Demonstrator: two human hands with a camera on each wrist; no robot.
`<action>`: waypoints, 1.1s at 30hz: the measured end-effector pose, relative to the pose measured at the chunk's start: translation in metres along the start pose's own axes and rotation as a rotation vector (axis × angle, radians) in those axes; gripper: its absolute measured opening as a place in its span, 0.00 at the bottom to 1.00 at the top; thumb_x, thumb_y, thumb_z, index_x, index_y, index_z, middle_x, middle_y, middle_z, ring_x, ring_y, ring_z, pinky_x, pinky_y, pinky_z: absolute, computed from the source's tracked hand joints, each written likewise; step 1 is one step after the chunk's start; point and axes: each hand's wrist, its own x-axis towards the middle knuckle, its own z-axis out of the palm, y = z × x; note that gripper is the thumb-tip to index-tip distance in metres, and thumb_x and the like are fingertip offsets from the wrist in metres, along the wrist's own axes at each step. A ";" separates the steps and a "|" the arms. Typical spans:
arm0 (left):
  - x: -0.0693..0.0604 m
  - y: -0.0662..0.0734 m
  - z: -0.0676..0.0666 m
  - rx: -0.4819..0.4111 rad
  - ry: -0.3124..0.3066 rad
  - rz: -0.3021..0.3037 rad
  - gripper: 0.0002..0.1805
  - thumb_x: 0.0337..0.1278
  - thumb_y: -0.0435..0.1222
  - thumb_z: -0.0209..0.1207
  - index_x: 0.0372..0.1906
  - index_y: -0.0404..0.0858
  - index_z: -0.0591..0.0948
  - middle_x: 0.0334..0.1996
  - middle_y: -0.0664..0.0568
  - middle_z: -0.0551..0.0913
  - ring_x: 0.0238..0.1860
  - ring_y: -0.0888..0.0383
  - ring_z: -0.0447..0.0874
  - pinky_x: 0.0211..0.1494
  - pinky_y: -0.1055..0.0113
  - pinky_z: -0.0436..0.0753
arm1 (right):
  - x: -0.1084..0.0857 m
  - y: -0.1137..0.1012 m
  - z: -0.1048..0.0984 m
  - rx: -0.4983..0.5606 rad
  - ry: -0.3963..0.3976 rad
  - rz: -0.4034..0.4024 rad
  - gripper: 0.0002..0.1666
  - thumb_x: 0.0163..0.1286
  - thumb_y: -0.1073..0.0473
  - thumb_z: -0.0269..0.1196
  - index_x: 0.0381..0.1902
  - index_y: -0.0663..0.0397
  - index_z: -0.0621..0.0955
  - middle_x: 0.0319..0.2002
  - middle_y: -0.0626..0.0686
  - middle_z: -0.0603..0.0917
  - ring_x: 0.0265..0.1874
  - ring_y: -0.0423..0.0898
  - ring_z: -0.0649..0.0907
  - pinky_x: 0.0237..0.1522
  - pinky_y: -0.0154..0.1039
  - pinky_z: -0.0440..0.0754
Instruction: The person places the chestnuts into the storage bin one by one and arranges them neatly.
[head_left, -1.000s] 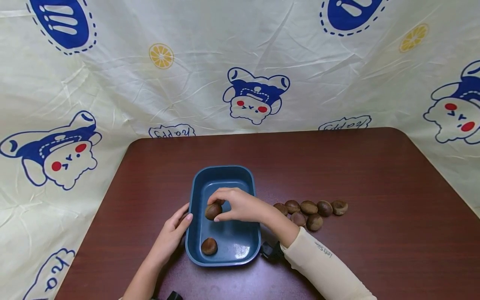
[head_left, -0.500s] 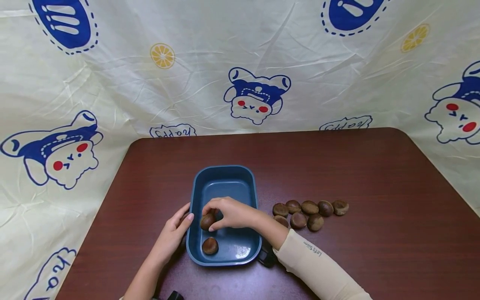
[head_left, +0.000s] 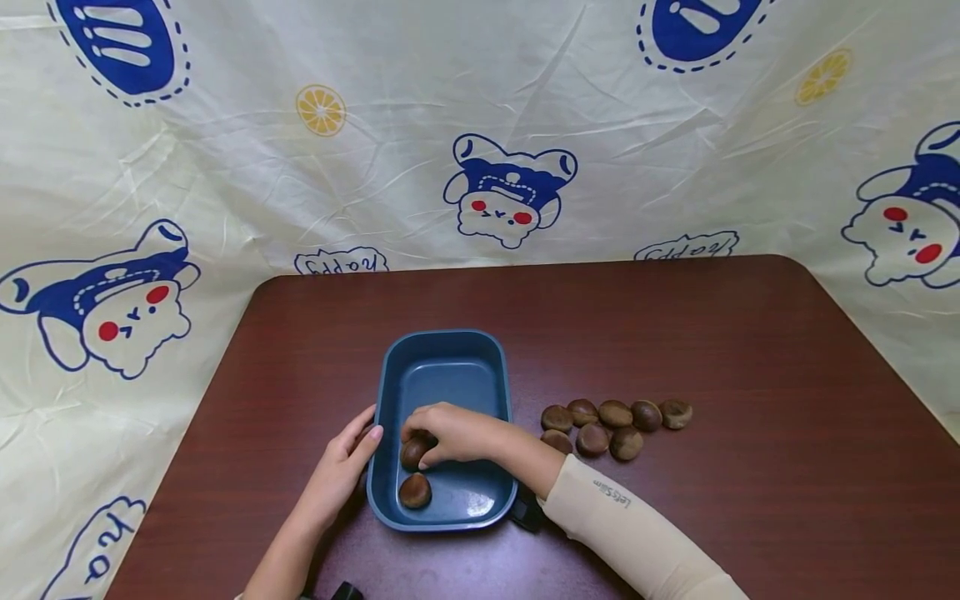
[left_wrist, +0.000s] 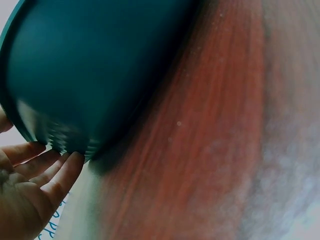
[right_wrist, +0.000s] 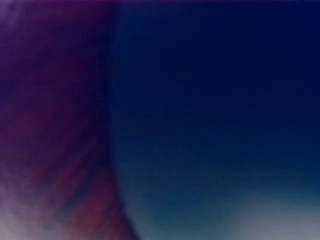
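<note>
One chestnut [head_left: 413, 454] is pinched between the thumb and fingers of the right hand [head_left: 448, 433] inside the tray [head_left: 453, 383]; its top is covered by the fingers, and whether the tray floor is touched by it cannot be told. A second chestnut [head_left: 415, 491] is seen just beside it, on the near side. The tray's left wall is touched from outside by the left hand [head_left: 345, 462], the fingers nearly straight and slightly spread; in the left wrist view the thumb is mostly cut off by the frame edge. Eight loose chestnuts [head_left: 615, 414] are counted on the table [head_left: 675, 333], right of the tray, one partly hidden by the right forearm. A black object [head_left: 527, 511] is partly covered by the sleeve [head_left: 637, 533], and another [head_left: 347, 592] is cut off at the bottom edge. The right wrist view is badly blurred; only dark blue and reddish areas are distinguished.
</note>
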 end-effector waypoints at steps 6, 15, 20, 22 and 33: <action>0.000 0.000 -0.001 0.013 0.002 0.005 0.24 0.65 0.37 0.47 0.63 0.34 0.63 0.54 0.36 0.72 0.50 0.48 0.73 0.46 0.68 0.74 | 0.002 -0.002 0.000 -0.026 -0.007 0.006 0.19 0.52 0.60 0.68 0.44 0.55 0.79 0.41 0.48 0.79 0.41 0.37 0.75 0.45 0.27 0.69; 0.000 0.001 -0.002 0.017 -0.005 -0.011 0.24 0.65 0.38 0.47 0.64 0.35 0.63 0.55 0.37 0.71 0.51 0.48 0.72 0.47 0.67 0.74 | 0.001 -0.002 0.001 0.006 0.002 0.037 0.18 0.54 0.62 0.67 0.44 0.56 0.78 0.41 0.49 0.80 0.40 0.36 0.76 0.42 0.25 0.70; -0.001 0.001 -0.001 0.019 0.000 -0.018 0.24 0.65 0.38 0.47 0.64 0.36 0.63 0.55 0.38 0.71 0.51 0.48 0.72 0.48 0.66 0.73 | 0.001 -0.003 0.002 0.039 0.001 0.056 0.19 0.56 0.64 0.65 0.47 0.58 0.77 0.43 0.50 0.80 0.41 0.37 0.76 0.41 0.25 0.71; -0.001 0.000 -0.001 0.018 -0.002 -0.021 0.24 0.65 0.38 0.48 0.64 0.36 0.63 0.55 0.38 0.71 0.52 0.48 0.72 0.48 0.66 0.73 | 0.000 -0.002 0.002 0.062 0.004 0.068 0.20 0.56 0.64 0.65 0.48 0.58 0.77 0.43 0.51 0.79 0.41 0.37 0.77 0.41 0.25 0.71; 0.000 0.000 -0.003 0.018 -0.018 -0.013 0.24 0.65 0.39 0.47 0.64 0.37 0.63 0.56 0.38 0.71 0.52 0.47 0.71 0.47 0.68 0.73 | -0.004 -0.001 -0.005 0.220 0.076 0.051 0.25 0.58 0.65 0.63 0.54 0.62 0.73 0.49 0.56 0.77 0.47 0.44 0.77 0.42 0.26 0.73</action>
